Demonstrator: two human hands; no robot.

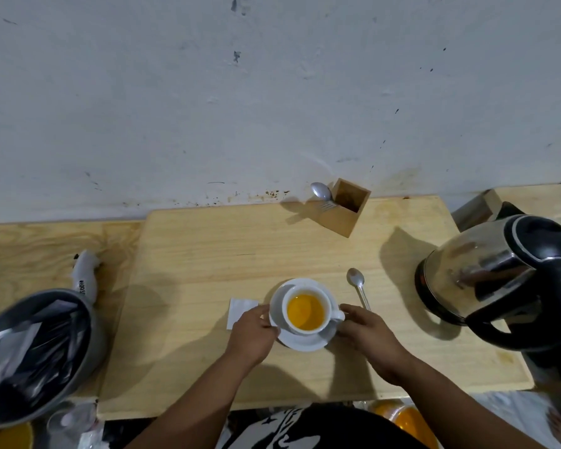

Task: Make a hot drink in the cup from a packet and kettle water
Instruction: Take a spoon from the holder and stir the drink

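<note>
A white cup (pixel 324 299) full of orange liquid stands on a white saucer (pixel 305 344) near the middle of the wooden table (pixel 208 254). My left hand (pixel 255 332) grips the saucer's left rim. My right hand (pixel 366 332) holds the saucer's right side, under the cup's handle. A white packet (pixel 238 307) lies flat just left of the saucer, partly under my left hand. A metal spoon (pixel 358 286) lies on the table to the right of the cup. The steel kettle (pixel 499 273) with a black handle stands at the right.
A wooden holder (pixel 347 210) with a spoon and a fork stands at the back by the wall. A grey bin (pixel 36 348) lined with a black bag sits at the left, with a crumpled white wrapper (pixel 86 273) behind it.
</note>
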